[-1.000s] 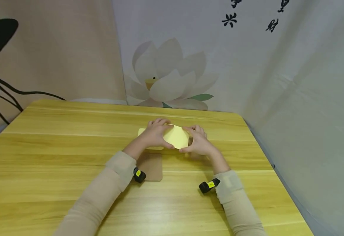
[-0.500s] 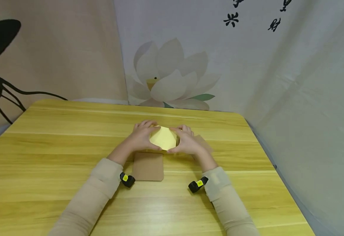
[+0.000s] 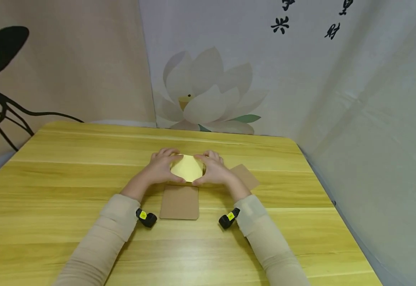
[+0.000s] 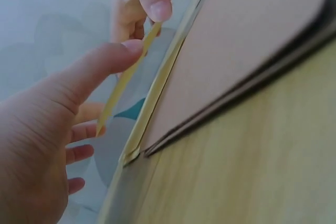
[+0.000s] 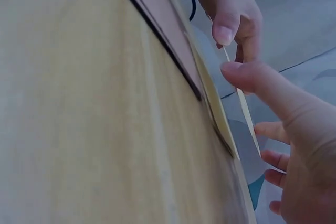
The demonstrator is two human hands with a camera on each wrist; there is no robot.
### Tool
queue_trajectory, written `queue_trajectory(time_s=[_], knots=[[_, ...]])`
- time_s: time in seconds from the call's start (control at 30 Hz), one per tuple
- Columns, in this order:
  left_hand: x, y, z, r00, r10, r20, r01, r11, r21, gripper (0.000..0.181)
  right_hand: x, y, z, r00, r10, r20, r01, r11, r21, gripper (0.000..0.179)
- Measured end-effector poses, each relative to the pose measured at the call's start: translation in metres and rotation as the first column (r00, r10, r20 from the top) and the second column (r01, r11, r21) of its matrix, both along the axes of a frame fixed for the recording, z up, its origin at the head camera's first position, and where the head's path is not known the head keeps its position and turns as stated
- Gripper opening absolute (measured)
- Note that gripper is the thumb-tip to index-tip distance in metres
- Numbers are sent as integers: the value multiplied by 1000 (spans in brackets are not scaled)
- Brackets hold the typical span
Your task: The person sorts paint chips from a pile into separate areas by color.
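Note:
My left hand [image 3: 162, 169] and right hand [image 3: 213, 171] hold a thin pale yellow card [image 3: 187, 169] between them, gripping it at opposite sides. Seen edge-on in the left wrist view, the yellow card [image 4: 122, 86] is pinched with thumbs on the near face and fingers behind. Below it, in the right wrist view, another yellow sheet [image 5: 216, 103] lies flat on the table. A square brown board [image 3: 179, 202] with rounded corners lies just in front of the hands. Behind the right wrist, a second brown board [image 3: 245, 176] lies turned at an angle, partly hidden.
The wood-grain table [image 3: 86, 167] extends widely around both arms. A light curtain [image 3: 208, 87] printed with a lotus hangs behind its far edge. Each wrist carries a small black camera; the left one [image 3: 146, 218] sits close to the brown board.
Both hands have moved left together with the yellow card, and now cover the yellow sheet in the head view. The angled brown board has come into view on the right.

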State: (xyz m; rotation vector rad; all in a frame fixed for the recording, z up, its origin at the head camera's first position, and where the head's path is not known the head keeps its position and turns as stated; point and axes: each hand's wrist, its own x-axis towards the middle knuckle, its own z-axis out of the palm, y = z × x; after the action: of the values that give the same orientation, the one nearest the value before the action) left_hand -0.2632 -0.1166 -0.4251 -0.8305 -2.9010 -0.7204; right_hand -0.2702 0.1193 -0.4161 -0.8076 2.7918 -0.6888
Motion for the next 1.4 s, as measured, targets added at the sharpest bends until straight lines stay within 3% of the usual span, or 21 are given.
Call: queue_trajectory(time_s=[0.2,0.67,1.4], knots=[[-2,-6,-6,999,4,43,-5,1000,18,97,-7,-7,-4,1000,19,2,-19,999,51,98],[-5,-11,-15,997,27,75,-29,999,20,97,-16,-13,-8,999,37,38,-40,995,93,96],[-2,-11,-15,994,27,101,-28,1000,8,94,-18,-11,-8,995,54,81,-64,990,128,96]])
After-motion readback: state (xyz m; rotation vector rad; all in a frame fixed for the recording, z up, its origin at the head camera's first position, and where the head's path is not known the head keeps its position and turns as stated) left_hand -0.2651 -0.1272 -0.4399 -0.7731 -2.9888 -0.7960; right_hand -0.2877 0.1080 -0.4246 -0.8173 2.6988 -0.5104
